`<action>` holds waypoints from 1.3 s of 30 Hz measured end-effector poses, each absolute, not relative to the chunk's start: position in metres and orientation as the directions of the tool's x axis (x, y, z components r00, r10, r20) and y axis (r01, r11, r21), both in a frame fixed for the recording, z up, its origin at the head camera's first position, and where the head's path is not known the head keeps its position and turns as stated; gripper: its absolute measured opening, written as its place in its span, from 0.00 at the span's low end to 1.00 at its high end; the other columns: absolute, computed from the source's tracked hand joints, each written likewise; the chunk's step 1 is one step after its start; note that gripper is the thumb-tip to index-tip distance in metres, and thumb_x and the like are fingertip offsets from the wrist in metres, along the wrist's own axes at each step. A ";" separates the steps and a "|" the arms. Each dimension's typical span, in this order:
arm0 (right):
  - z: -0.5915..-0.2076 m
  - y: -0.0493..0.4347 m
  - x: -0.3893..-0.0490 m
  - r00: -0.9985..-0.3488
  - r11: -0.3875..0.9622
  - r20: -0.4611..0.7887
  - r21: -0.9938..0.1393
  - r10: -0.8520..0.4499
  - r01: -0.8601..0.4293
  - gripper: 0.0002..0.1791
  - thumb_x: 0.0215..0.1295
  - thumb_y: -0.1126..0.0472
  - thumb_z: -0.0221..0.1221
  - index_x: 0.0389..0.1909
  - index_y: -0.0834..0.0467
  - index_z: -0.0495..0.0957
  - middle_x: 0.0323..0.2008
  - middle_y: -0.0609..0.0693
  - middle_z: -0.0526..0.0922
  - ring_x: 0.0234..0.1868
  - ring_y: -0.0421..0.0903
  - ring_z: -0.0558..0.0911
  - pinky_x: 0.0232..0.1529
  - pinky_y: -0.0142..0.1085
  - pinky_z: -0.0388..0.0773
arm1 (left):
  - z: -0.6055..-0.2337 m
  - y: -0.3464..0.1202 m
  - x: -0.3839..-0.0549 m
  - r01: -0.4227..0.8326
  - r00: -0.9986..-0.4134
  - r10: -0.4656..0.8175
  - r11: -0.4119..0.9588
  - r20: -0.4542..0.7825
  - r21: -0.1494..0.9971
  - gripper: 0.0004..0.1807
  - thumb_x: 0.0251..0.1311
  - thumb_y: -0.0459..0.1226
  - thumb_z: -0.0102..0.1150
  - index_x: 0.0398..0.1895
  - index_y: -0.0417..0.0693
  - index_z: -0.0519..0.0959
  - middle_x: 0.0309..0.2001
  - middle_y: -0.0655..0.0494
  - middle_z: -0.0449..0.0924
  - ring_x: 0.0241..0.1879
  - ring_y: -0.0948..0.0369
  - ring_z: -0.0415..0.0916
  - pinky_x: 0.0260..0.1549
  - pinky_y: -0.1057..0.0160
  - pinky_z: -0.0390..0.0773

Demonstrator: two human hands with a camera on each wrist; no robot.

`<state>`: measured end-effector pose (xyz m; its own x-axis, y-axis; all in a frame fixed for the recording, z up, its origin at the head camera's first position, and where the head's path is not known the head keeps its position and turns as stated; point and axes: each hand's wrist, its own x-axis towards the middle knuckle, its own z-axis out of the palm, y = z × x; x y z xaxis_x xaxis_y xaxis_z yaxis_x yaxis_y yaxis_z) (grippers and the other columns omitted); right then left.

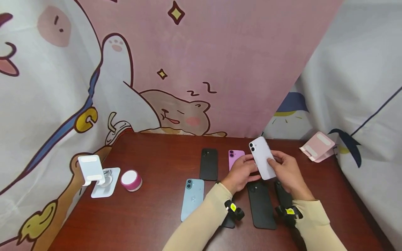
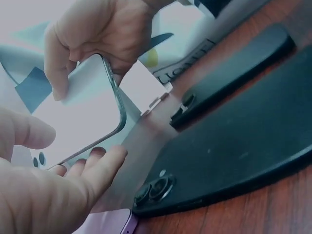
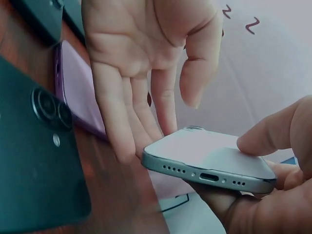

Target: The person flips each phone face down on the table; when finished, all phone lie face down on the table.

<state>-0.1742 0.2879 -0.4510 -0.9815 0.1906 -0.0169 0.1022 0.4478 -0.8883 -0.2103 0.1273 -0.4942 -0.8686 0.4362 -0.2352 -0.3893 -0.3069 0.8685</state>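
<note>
A white smartphone (image 1: 262,160) with two rear lenses is held tilted above the table. My right hand (image 1: 289,171) pinches its right side, thumb on the back, as the right wrist view also shows. My left hand (image 1: 241,173) is at the phone's other side with extended fingers (image 3: 114,117) by its edge and the thumb (image 2: 36,134) raised off the back. Below the hands lie a black smartphone (image 1: 262,205) and a second black one (image 1: 284,197), partly hidden by the right forearm. Behind the left hand lies a purple smartphone (image 1: 235,157), partly covered.
A light blue phone (image 1: 192,199) and another black phone (image 1: 208,164) lie left of the hands; one more dark phone (image 1: 229,222) shows under the left wrist. A white stand (image 1: 105,188) and pink-and-white round object (image 1: 135,183) are left, a pink stand (image 1: 318,144) right. Printed fabric hangs behind.
</note>
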 end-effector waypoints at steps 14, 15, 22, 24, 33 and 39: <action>-0.464 0.296 -0.180 -0.958 0.379 -0.056 -0.911 0.282 0.165 0.28 0.79 0.61 0.58 0.74 0.66 0.70 0.65 0.70 0.79 0.44 0.41 0.85 0.38 0.27 0.85 | -0.493 0.124 -0.213 -0.372 -0.875 0.421 -0.271 -0.238 0.888 0.27 0.72 0.30 0.58 0.73 0.39 0.71 0.61 0.46 0.80 0.57 0.51 0.82 0.60 0.37 0.81; -0.466 0.298 -0.181 -0.957 0.382 -0.050 -0.910 0.285 0.161 0.27 0.78 0.61 0.58 0.73 0.67 0.70 0.64 0.71 0.80 0.42 0.37 0.84 0.38 0.26 0.84 | -0.493 0.125 -0.213 -0.360 -0.879 0.415 -0.259 -0.233 0.896 0.28 0.72 0.30 0.58 0.74 0.38 0.71 0.61 0.45 0.79 0.58 0.51 0.82 0.60 0.38 0.82; -0.479 0.312 -0.185 -0.957 0.444 -0.034 -0.881 0.290 0.166 0.25 0.77 0.66 0.56 0.70 0.70 0.73 0.63 0.72 0.80 0.49 0.43 0.84 0.38 0.21 0.81 | -0.495 0.129 -0.211 -0.318 -0.887 0.417 -0.234 -0.200 0.919 0.31 0.71 0.27 0.57 0.76 0.31 0.66 0.69 0.37 0.73 0.65 0.47 0.77 0.67 0.41 0.77; -0.482 0.314 -0.186 -0.957 0.462 -0.045 -0.869 0.288 0.180 0.25 0.76 0.67 0.56 0.70 0.71 0.73 0.64 0.73 0.80 0.52 0.51 0.85 0.37 0.21 0.80 | -0.495 0.131 -0.210 -0.323 -0.879 0.434 -0.239 -0.197 0.916 0.32 0.70 0.27 0.57 0.76 0.30 0.65 0.71 0.35 0.71 0.66 0.46 0.76 0.69 0.41 0.74; -0.490 0.324 -0.182 -0.965 0.548 -0.114 -0.805 0.234 0.228 0.28 0.78 0.62 0.56 0.71 0.74 0.70 0.67 0.75 0.76 0.64 0.66 0.80 0.59 0.53 0.84 | -0.496 0.140 -0.207 -0.285 -0.854 0.493 -0.172 -0.168 0.943 0.36 0.71 0.29 0.56 0.80 0.34 0.59 0.75 0.35 0.68 0.73 0.47 0.72 0.72 0.44 0.72; -0.490 0.325 -0.182 -0.971 0.574 -0.105 -0.791 0.212 0.211 0.29 0.78 0.60 0.56 0.71 0.75 0.69 0.69 0.76 0.73 0.69 0.69 0.76 0.66 0.62 0.77 | -0.493 0.143 -0.203 -0.242 -0.850 0.503 -0.111 -0.156 0.964 0.37 0.72 0.29 0.57 0.82 0.36 0.58 0.79 0.38 0.65 0.79 0.48 0.64 0.73 0.50 0.72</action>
